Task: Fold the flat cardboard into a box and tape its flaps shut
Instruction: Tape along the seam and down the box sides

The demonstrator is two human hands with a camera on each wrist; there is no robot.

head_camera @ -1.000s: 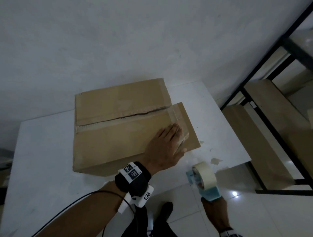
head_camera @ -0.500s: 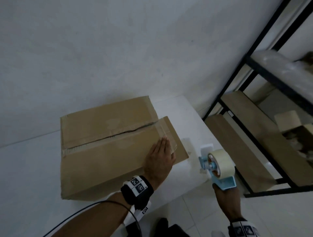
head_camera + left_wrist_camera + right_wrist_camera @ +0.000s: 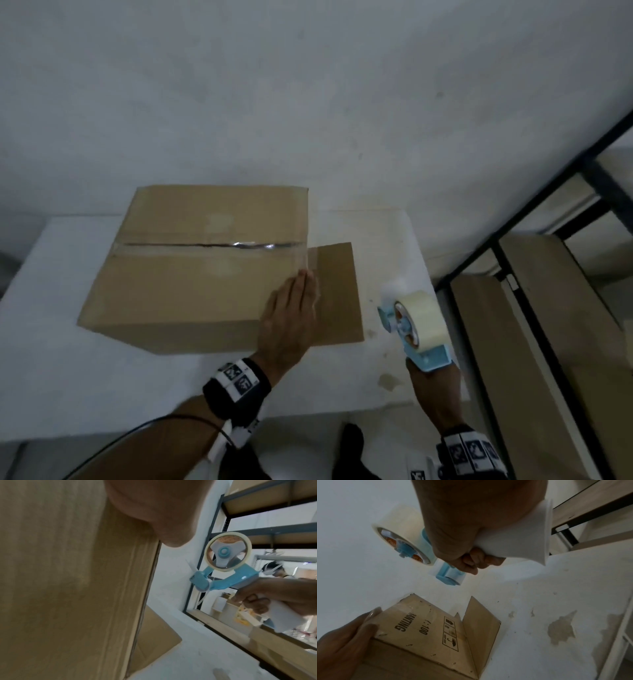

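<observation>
Lower right of the head view: the right hand (image 3: 433,383) has its fingers wrapped round the white handle of a light-blue tape dispenser carrying a roll of clear tape (image 3: 416,320), held above the white table (image 3: 51,359) edge, apart from the box. Lower centre: the left hand (image 3: 289,317) lies flat, fingers straight and together, on the right end of the brown cardboard box (image 3: 191,270). The box sits mid-frame on the table, its top seam taped (image 3: 212,244), one side flap (image 3: 337,291) projecting right.

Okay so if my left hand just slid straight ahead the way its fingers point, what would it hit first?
Probably nothing solid. The left hand lies flat on the box top, fingers aimed across its right edge, past the tape strip. Beyond that, only white table, then the wall; depth is uncertain.
</observation>
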